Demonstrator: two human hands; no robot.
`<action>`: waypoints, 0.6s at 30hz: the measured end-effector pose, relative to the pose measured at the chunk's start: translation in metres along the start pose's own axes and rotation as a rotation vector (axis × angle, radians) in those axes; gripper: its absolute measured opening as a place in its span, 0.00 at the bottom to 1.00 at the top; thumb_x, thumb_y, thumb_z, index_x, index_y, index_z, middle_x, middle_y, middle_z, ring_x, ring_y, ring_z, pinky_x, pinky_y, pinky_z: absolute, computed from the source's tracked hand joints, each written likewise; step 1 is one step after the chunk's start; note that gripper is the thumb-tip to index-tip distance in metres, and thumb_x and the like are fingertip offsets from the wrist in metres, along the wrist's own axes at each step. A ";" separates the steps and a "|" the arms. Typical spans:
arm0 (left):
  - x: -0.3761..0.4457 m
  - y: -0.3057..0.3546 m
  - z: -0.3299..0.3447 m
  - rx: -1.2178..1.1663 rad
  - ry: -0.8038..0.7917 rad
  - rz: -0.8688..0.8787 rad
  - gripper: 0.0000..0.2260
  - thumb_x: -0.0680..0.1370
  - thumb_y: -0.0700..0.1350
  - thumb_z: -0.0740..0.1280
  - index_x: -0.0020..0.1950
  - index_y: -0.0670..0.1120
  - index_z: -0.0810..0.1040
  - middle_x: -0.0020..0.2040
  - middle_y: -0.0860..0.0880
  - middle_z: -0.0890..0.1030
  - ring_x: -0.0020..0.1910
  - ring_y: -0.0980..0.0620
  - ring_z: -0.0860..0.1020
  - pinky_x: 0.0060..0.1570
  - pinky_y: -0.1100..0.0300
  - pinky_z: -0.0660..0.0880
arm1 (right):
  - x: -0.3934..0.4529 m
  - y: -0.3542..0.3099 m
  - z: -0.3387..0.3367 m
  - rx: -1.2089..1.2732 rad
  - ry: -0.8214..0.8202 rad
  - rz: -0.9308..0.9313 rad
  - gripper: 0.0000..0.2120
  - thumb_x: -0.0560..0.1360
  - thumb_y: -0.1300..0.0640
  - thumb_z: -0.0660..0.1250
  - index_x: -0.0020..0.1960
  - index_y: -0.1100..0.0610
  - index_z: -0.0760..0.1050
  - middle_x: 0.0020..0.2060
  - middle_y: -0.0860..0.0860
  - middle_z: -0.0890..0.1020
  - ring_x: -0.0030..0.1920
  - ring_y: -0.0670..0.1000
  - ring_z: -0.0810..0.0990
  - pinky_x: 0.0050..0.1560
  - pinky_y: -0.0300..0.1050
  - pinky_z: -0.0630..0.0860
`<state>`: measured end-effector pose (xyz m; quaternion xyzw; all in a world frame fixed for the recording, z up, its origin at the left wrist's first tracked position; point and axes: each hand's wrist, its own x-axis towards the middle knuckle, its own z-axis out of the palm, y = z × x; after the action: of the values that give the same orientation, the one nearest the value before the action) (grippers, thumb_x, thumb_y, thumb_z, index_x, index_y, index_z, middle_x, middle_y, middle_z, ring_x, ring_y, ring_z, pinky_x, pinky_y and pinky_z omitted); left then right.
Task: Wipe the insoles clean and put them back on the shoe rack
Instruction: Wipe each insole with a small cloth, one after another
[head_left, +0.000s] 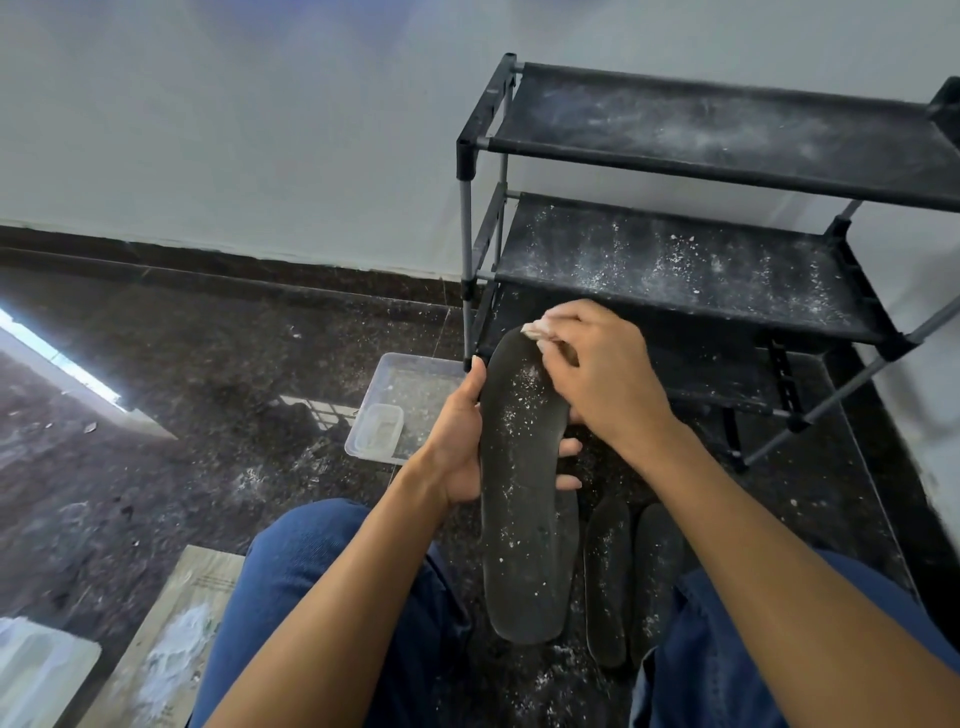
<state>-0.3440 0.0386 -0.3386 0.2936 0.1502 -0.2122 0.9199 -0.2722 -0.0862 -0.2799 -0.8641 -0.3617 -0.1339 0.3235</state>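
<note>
One dark insole (524, 499), speckled with white powder, was held up lengthwise near the centre of the view, its toe end pointing toward twelve o'clock and the shoe rack (727, 228). The left hand (457, 447) gripped it at its nine o'clock edge, thumb along the rim and the fingers (569, 447) curled round from beneath, two tips showing at the three o'clock edge. The right hand (602, 374) had its fingers closed on one small pale cloth (540, 326), pressed against the insole's toe end. Two more insoles (607, 577) lay side by side on the dark speckled floor (208, 374) at about four o'clock from the held one, between the person's two blue-trousered knees. The black rack showed three fabric shelves, dusted white; no insole lay on the parts in view. At ten o'clock from the held insole sat one clear plastic tray (415, 374) with one smaller clear container (379, 428) inside it. At seven o'clock lay one board (171, 639) smeared with white powder.
</note>
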 end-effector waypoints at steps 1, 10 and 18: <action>0.000 0.000 0.000 0.003 -0.002 -0.002 0.38 0.76 0.70 0.47 0.52 0.42 0.84 0.48 0.40 0.83 0.44 0.39 0.82 0.53 0.33 0.72 | 0.000 0.002 0.001 -0.054 -0.032 0.011 0.09 0.76 0.61 0.64 0.52 0.61 0.81 0.50 0.51 0.81 0.50 0.50 0.78 0.53 0.43 0.74; -0.003 0.003 -0.002 -0.008 0.015 0.019 0.36 0.76 0.70 0.48 0.54 0.43 0.83 0.47 0.39 0.82 0.43 0.39 0.81 0.51 0.34 0.74 | -0.002 -0.004 0.000 0.138 -0.076 0.043 0.10 0.74 0.62 0.66 0.53 0.57 0.82 0.49 0.48 0.81 0.44 0.43 0.78 0.49 0.35 0.74; -0.005 0.006 -0.008 -0.013 0.028 -0.003 0.37 0.76 0.71 0.48 0.57 0.43 0.82 0.50 0.37 0.82 0.45 0.37 0.82 0.50 0.32 0.74 | -0.007 -0.012 0.006 0.166 -0.188 0.030 0.11 0.73 0.62 0.66 0.52 0.58 0.83 0.50 0.48 0.81 0.48 0.45 0.79 0.51 0.34 0.74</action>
<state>-0.3468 0.0497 -0.3393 0.2904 0.1648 -0.2084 0.9193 -0.2854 -0.0797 -0.2817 -0.8484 -0.3873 -0.0172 0.3604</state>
